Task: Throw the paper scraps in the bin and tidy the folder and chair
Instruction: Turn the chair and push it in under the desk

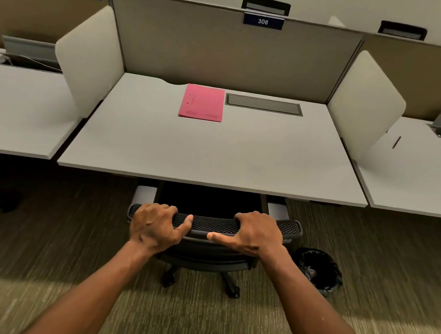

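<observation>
Your left hand [156, 226] and right hand [256, 234] both grasp the top rail of the chair [213, 225], fingers curled over its far edge, thumbs along the near side. The seat sits partly under the desk [216, 151]. The pink folder [202, 102] lies squared at the far centre. The bin [318, 270] stands near, just right of the chair. Risk: an uneven push could swing the base into the bin, or drive the armrests against the desk edge.
</observation>
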